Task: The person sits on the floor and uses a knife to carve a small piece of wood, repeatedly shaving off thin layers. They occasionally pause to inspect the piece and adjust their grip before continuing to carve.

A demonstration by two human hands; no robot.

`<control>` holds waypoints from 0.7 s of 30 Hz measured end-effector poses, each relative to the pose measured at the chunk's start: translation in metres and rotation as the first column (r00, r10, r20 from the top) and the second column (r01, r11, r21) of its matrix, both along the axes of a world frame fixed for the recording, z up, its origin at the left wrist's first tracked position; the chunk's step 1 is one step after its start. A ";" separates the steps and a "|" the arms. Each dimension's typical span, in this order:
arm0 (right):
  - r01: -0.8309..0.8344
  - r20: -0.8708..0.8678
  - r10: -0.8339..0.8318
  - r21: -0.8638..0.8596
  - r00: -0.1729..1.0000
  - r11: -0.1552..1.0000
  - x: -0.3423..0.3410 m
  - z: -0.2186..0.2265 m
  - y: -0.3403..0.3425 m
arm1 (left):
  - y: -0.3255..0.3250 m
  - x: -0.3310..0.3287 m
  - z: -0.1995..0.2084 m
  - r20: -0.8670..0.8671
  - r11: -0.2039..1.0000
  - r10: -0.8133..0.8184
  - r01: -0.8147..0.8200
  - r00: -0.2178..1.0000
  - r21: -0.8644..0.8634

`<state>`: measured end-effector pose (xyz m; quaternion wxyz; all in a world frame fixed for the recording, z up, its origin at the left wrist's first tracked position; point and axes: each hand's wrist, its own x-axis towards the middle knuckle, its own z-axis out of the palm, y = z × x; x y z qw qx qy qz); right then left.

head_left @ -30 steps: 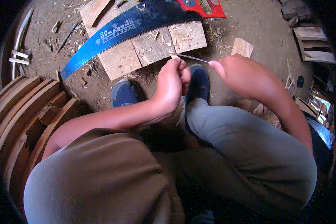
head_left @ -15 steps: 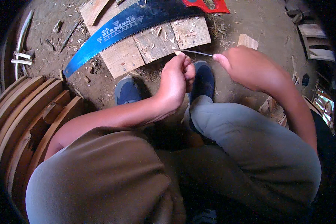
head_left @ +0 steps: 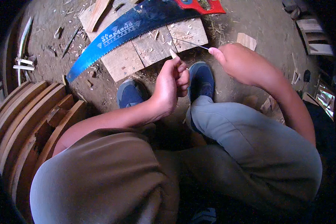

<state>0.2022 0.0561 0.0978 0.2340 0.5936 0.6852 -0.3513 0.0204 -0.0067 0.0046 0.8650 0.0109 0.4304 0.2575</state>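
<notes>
From where I stand, the left hand (head_left: 171, 76) is curled closed, pinching a small pale sliver of wood (head_left: 173, 54) whose pointed end sticks up past the thumb and forefinger. The right hand (head_left: 238, 61) is wrapped around a thin-bladed knife (head_left: 193, 43); its grip is hidden in the fist, and the blade reaches leftward, its tip just beyond the sliver and apart from it. Under both, blue shoes (head_left: 201, 78) stand on the dirt floor (head_left: 227, 89). Just ahead lie wooden boards (head_left: 121, 64), strewn with shavings (head_left: 156, 35), a big blue saw (head_left: 138, 28) with a red handle lying across them. A pale offcut (head_left: 246, 40) sits near the right hand. Off to the left, curved timber pieces (head_left: 31, 108) stand packed side by side.
</notes>
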 end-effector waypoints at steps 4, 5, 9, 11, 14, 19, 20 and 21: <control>0.021 -0.058 -0.022 -0.022 0.998 1.000 0.005 0.001 -0.004 | 0.002 0.000 0.007 -0.176 0.987 -0.125 0.141 0.976 0.081; 0.016 -0.066 -0.018 -0.023 0.998 1.000 0.004 -0.002 -0.005 | -0.001 -0.003 0.000 -0.146 0.989 -0.110 0.122 0.983 0.079; 0.023 0.009 -0.023 -0.072 1.000 0.997 0.013 0.002 -0.012 | -0.002 0.002 -0.006 -0.022 0.986 -0.142 0.143 0.990 0.089; 0.005 0.002 -0.005 -0.073 1.000 0.997 0.011 0.001 -0.011 | -0.001 -0.003 -0.001 -0.048 0.984 -0.147 0.152 0.988 0.097; -0.002 0.014 0.003 -0.039 1.000 0.999 0.009 0.000 -0.013 | -0.002 -0.007 -0.003 -0.051 0.977 -0.162 0.167 0.985 0.130; -0.055 0.078 0.056 -0.008 0.995 0.998 0.005 0.007 -0.020 | -0.003 -0.004 -0.011 -0.164 0.951 -0.213 0.243 0.963 0.190; -0.077 0.055 0.076 0.005 0.996 0.997 0.002 0.005 -0.018 | -0.003 -0.009 -0.008 -0.226 0.945 -0.209 0.256 0.951 0.203; -0.099 0.028 0.098 0.019 0.995 0.995 -0.002 0.002 -0.017 | -0.004 -0.014 -0.005 -0.299 0.943 -0.197 0.264 0.934 0.203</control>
